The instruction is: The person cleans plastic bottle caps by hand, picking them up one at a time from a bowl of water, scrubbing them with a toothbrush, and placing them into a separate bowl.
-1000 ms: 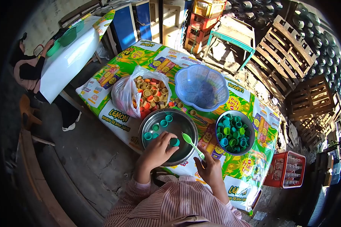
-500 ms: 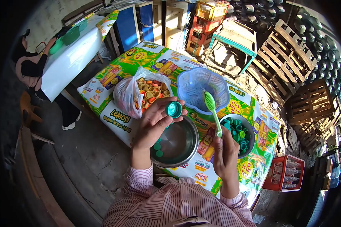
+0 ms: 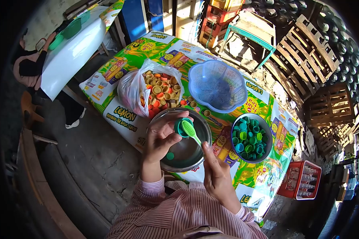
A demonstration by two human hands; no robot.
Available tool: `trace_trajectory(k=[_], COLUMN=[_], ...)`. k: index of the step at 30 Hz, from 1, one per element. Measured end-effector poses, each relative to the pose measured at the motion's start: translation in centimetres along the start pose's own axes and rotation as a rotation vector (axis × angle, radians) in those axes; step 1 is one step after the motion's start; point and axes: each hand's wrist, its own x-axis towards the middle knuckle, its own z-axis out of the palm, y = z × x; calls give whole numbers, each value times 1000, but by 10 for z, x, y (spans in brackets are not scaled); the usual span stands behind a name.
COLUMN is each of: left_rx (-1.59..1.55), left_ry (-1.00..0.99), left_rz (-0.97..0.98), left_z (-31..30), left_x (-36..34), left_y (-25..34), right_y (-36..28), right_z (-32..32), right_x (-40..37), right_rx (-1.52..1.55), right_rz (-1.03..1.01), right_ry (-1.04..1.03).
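Observation:
Between the fingers and thumb of my left hand (image 3: 162,137) is a green bottle cap (image 3: 178,128), its open side facing up toward me. My right hand (image 3: 220,177) grips a green toothbrush (image 3: 193,133) by the handle, and its head is at the cap's opening. Both are above a metal bowl (image 3: 205,149), where a green disc (image 3: 170,155) shows inside. Right of it stands a bowl of green caps (image 3: 249,137). A blue plastic basket (image 3: 217,85) sits farther back, and a plastic bag (image 3: 131,89) of yellow and orange caps (image 3: 161,89) is at the left.
A printed cover (image 3: 147,47) lies over the table. At the far left a person (image 3: 30,67) is at another table with green basins (image 3: 71,30). Wooden pallets (image 3: 303,55), a teal-framed stand (image 3: 249,30) and a red crate (image 3: 299,181) surround the right side.
My right hand has moved left and down, bringing the toothbrush from over the basket to the cap's opening. My left hand still holds the cap, and the view has shifted slightly.

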Motion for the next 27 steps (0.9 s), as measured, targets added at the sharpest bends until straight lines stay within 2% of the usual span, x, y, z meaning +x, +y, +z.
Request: trace_trajectory(k=[2,7,10,12,13,16,17,18,20,22,24,25,26,27], left_rx=[259,108,64,-97,-69,-187,-289,-287,-128,-107,-330,-283,-282,-137], left_ry=[71,52,-27,-54,-164,-106,-160,-161,-98,-55,-182,-84,-83,-1], left_rz=[-23,-35,-36,-80,-84,-113,-88,-85,-150,-172,-138,-141,-140,-152], left_z=[3,6,5,2,-3,1,2,2,4,3,0,5,10,15], left_x=[2,2,2,1,2,-1,2,2,0,0,5,3,2,2], left_y=[4,-3,-3,-2,-1,-10,-12,-10,-4,-7,-9,-3,0,3], right_y=[-1,-5,-7,-5,-3,-6,-6,-5,3,-1,-3,-4,-4,-2], right_z=[-6,-7,-11,-10,-13,-11,-10,-8,-13,-8,-9,-11,-16,-19], right_x=[3,1,-2,-3,0,-2,-4,-5,-1,-4,-4,-4,-3,-1], right_rx=[-56,-31,-121,-133,-114,-132,-144,-155,-196,-227,-286,-344,-401,-406], right_rz=[44,0,-2,-52,-39,8,-28,-65,-36,-23,-83,-140,-36,-25], right_ry=[-12,-16,-15,-24,12,44,-4,-52,4,9,-23,-53,-70,-42])
